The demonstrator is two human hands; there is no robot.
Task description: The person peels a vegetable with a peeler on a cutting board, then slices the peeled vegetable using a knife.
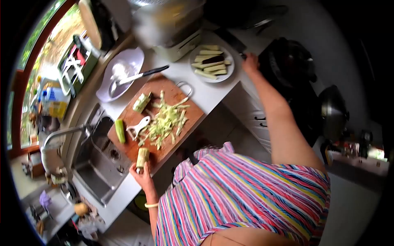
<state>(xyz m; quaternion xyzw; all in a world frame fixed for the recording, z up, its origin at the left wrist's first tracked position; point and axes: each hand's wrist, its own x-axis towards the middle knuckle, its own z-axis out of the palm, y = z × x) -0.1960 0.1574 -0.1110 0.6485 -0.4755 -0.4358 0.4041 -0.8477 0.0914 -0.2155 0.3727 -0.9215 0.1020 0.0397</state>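
My left hand (142,174) is closed round the lower end of a pale peeled vegetable piece (143,156), at the near edge of the wooden cutting board (161,153). Far to the right, my right hand (250,64) has its fingers wrapped round the handle of a dark-bladed knife (231,39), beyond the plate. On the board lie a heap of green peelings (166,121), a white peeler (139,126), a green piece (120,131) and another partly peeled piece (141,102).
A white plate (197,74) of cut sticks stands behind the board. Left of it are a lilac bowl (137,59) with a black-handled spoon (145,74) and the sink (96,164). A blurred steamer (178,51) stands behind; a dark pan (291,61) is at right.
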